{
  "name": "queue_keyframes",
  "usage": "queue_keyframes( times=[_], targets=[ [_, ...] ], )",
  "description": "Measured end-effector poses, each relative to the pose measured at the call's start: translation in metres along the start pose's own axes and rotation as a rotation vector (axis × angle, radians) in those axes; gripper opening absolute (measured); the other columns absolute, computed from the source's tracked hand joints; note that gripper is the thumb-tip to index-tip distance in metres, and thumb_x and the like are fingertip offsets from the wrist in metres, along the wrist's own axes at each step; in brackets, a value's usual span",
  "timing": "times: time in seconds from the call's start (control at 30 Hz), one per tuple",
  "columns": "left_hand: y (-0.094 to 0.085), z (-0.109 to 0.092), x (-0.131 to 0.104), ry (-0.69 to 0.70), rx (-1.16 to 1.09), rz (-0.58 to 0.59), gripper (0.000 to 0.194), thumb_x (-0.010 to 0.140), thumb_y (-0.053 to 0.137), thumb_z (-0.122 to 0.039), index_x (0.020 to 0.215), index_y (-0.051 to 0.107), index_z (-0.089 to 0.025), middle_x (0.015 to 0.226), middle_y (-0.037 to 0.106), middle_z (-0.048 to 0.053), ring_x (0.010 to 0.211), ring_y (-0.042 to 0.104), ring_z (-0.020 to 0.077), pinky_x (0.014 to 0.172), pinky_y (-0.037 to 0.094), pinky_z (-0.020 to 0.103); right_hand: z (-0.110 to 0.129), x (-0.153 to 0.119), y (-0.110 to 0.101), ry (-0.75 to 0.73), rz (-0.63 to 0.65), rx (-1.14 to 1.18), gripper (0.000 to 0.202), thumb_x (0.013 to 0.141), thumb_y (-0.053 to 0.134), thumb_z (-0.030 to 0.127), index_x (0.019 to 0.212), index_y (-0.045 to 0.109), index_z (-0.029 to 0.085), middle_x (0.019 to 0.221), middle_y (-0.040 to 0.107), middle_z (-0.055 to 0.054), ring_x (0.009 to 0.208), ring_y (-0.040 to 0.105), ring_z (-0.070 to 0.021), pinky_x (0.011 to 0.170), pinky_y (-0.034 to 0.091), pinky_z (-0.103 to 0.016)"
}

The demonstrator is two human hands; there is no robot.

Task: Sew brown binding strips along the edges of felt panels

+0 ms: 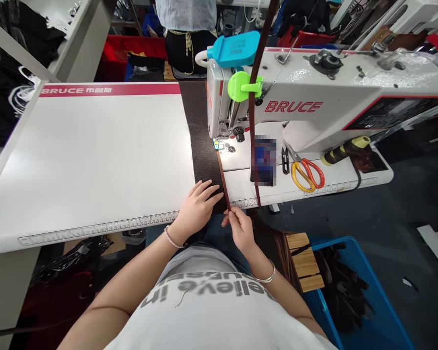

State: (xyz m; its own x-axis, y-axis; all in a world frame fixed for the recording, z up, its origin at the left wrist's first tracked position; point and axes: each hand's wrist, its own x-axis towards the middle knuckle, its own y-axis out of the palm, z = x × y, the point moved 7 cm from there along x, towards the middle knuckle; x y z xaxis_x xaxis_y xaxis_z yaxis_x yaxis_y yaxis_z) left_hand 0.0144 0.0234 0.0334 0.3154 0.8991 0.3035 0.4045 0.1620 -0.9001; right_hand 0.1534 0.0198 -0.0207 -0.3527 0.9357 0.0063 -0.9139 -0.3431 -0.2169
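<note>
A long strip of dark brown fabric (200, 131) runs down the table, past the needle area of a white sewing machine (295, 92). My left hand (197, 206) lies flat on its near end, fingers stretched out. Along the fabric's right edge goes a narrow brown binding strip (224, 182), leading up to the lit presser foot (217, 145). At the table's front edge my right hand (241, 226) pinches this strip between thumb and fingers. Another brown strip (252, 116) hangs down in front of the machine through a green clip-on piece (244, 86).
Right of the needle lie a blurred-out phone-like object (264, 160), black thread snips (285, 160), scissors with orange and red handles (307, 175) and a dark thread cone (346, 150). A blue crate (377, 287) with dark pieces and a wooden stool (304, 262) stand at lower right. Opposite sits a person (186, 19).
</note>
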Motion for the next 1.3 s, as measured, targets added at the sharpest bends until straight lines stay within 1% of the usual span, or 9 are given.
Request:
queue_keyframes(
  times=[0.1, 0.2, 0.3, 0.4, 0.57, 0.87, 1.07, 1.2, 1.3],
  targets=[
    [0.000, 0.000, 0.000, -0.014, -0.010, -0.010, 0.038, 0.092, 0.040, -0.013, 0.122, 0.063, -0.020, 0.130, 0.058, 0.008, 0.131, 0.043, 0.0278, 0.112, 0.035, 0.054, 0.027, -0.007, -0.026, -0.255, -0.122, -0.388, 0.020, 0.094, 0.047, 0.030, 0.093, 0.064, 0.020, 0.081, 0.069, -0.009, 0.075, 0.065, -0.0226, 0.072, 0.051, -0.037],
    [0.000, 0.000, 0.000, -0.012, -0.004, -0.009, 0.039, 0.092, 0.040, -0.012, 0.122, 0.063, -0.020, 0.131, 0.058, 0.008, 0.131, 0.043, 0.0281, 0.112, 0.035, 0.054, 0.052, -0.011, -0.069, -0.454, -0.406, -0.570, 0.016, 0.091, 0.050, 0.024, 0.094, 0.065, 0.021, 0.085, 0.070, -0.010, 0.081, 0.065, -0.0246, 0.076, 0.051, -0.040],
    [0.000, -0.002, 0.000, 0.004, 0.013, -0.002, 0.039, 0.091, 0.040, -0.010, 0.121, 0.063, -0.019, 0.130, 0.058, 0.008, 0.131, 0.043, 0.0286, 0.112, 0.035, 0.053, 0.064, 0.002, -0.103, -0.540, -0.589, -0.672, 0.016, 0.090, 0.050, 0.023, 0.097, 0.064, 0.020, 0.089, 0.069, -0.010, 0.089, 0.064, -0.0252, 0.083, 0.051, -0.042],
    [0.001, -0.003, -0.002, 0.023, 0.024, 0.009, 0.040, 0.090, 0.040, -0.008, 0.121, 0.063, -0.017, 0.131, 0.058, 0.009, 0.130, 0.043, 0.0292, 0.112, 0.035, 0.053, 0.067, 0.029, -0.118, -0.543, -0.613, -0.759, 0.019, 0.090, 0.052, 0.026, 0.102, 0.063, 0.018, 0.096, 0.069, -0.011, 0.102, 0.060, -0.0269, 0.092, 0.047, -0.045],
    [0.001, -0.003, -0.005, 0.027, 0.008, 0.008, 0.043, 0.087, 0.041, -0.004, 0.123, 0.062, -0.017, 0.131, 0.057, 0.010, 0.132, 0.042, 0.0284, 0.113, 0.033, 0.054, 0.060, 0.057, -0.117, -0.498, -0.582, -0.793, 0.024, 0.094, 0.048, 0.031, 0.109, 0.059, 0.016, 0.095, 0.070, -0.011, 0.110, 0.057, -0.0278, 0.100, 0.039, -0.050],
    [0.002, -0.005, -0.003, 0.019, 0.011, -0.040, 0.032, 0.093, 0.047, -0.021, 0.121, 0.062, -0.018, 0.131, 0.058, 0.008, 0.131, 0.043, 0.0277, 0.115, 0.030, 0.050, 0.044, 0.055, -0.113, -0.438, -0.543, -0.804, 0.028, 0.095, 0.046, 0.032, 0.114, 0.058, 0.015, 0.097, 0.071, -0.011, 0.112, 0.056, -0.0269, 0.101, 0.037, -0.048],
    [0.002, -0.006, -0.004, 0.020, 0.021, -0.033, 0.031, 0.093, 0.049, -0.025, 0.121, 0.062, -0.018, 0.131, 0.058, 0.008, 0.132, 0.043, 0.0281, 0.115, 0.030, 0.050, 0.040, 0.056, -0.117, -0.395, -0.567, -0.899, 0.049, 0.092, 0.049, 0.042, 0.133, 0.044, 0.015, 0.130, 0.055, -0.018, 0.136, 0.034, -0.0365, 0.106, 0.030, -0.061],
    [0.001, -0.007, -0.004, 0.028, 0.036, -0.026, 0.031, 0.094, 0.049, -0.025, 0.122, 0.062, -0.019, 0.132, 0.058, 0.008, 0.131, 0.043, 0.0283, 0.114, 0.032, 0.051, 0.037, 0.016, -0.108, -0.582, -0.789, -0.681, 0.028, 0.093, 0.047, 0.028, 0.118, 0.051, 0.017, 0.099, 0.064, -0.014, 0.103, 0.061, -0.0287, 0.086, 0.051, -0.049],
    [0.001, -0.008, -0.004, 0.041, 0.050, -0.020, 0.031, 0.094, 0.049, -0.023, 0.122, 0.062, -0.021, 0.132, 0.058, 0.007, 0.131, 0.043, 0.0281, 0.113, 0.033, 0.051, 0.026, -0.013, -0.081, -0.655, -0.718, -0.518, 0.015, 0.091, 0.047, 0.018, 0.104, 0.054, 0.020, 0.079, 0.063, -0.007, 0.080, 0.065, -0.0228, 0.071, 0.055, -0.041]
  ],
)
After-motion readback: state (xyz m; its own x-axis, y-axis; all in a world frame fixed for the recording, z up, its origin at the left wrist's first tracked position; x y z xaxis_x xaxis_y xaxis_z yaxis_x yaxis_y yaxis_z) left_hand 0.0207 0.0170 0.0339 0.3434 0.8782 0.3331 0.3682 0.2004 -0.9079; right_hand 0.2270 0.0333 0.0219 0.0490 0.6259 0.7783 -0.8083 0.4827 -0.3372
